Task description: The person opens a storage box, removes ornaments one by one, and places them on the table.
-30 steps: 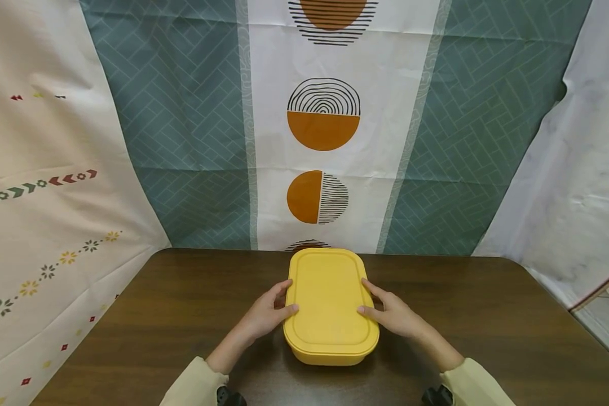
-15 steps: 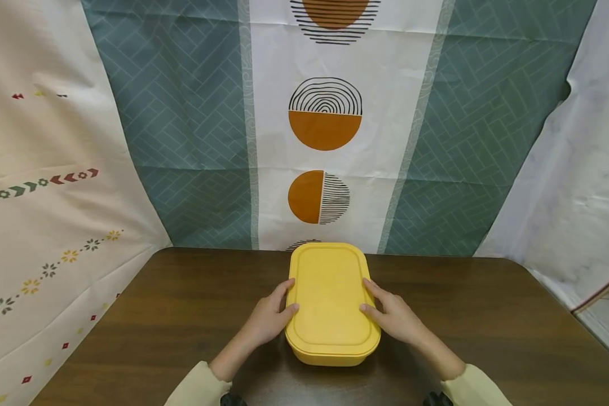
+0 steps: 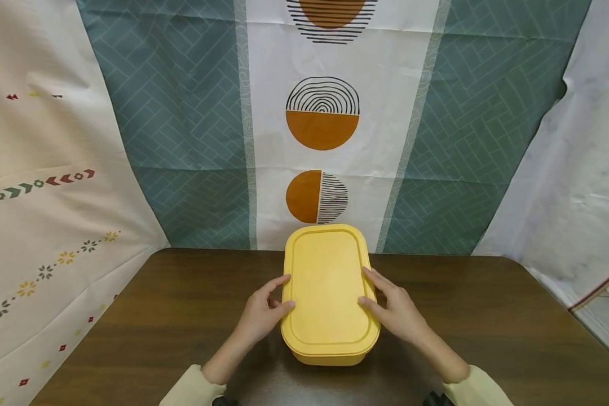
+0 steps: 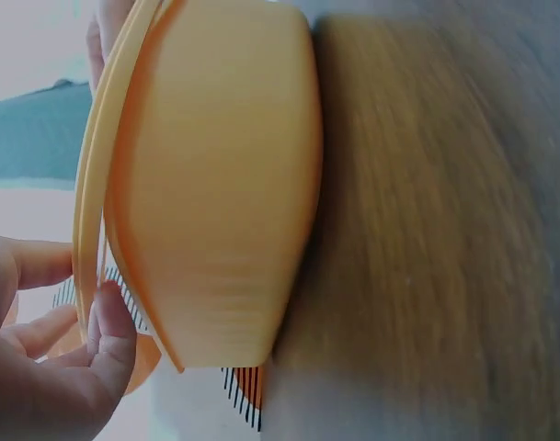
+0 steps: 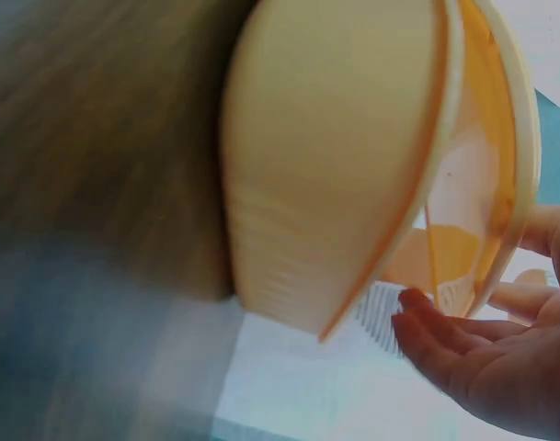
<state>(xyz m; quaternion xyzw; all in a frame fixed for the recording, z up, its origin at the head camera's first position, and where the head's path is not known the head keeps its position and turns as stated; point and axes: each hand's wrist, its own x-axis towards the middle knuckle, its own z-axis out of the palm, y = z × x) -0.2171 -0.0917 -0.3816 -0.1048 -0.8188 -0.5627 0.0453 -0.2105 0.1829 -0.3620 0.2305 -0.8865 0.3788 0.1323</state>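
A yellow rectangular lid (image 3: 330, 287) sits tilted on a yellow food container (image 3: 330, 360) in the middle of the table. Its far end is raised, while the near end stays down at the rim. My left hand (image 3: 261, 310) pinches the lid's left edge between thumb and fingers; my right hand (image 3: 398, 311) pinches the right edge. In the right wrist view, a wedge-shaped gap parts the lid (image 5: 526, 138) from the container (image 5: 325, 156), and the cloth behind shows through it. The left wrist view shows a narrower gap beside the container wall (image 4: 215, 184). The container's inside is hidden from above.
The dark brown wooden table (image 3: 152, 332) extends to both sides of the container. Behind it hangs a green and white patterned cloth (image 3: 198, 129). Pale cloths hang at the left (image 3: 40, 220) and right (image 3: 578, 169).
Both hands keep hold of the lid while its far end has risen, tilting up and away from the container. The container itself stays in place.
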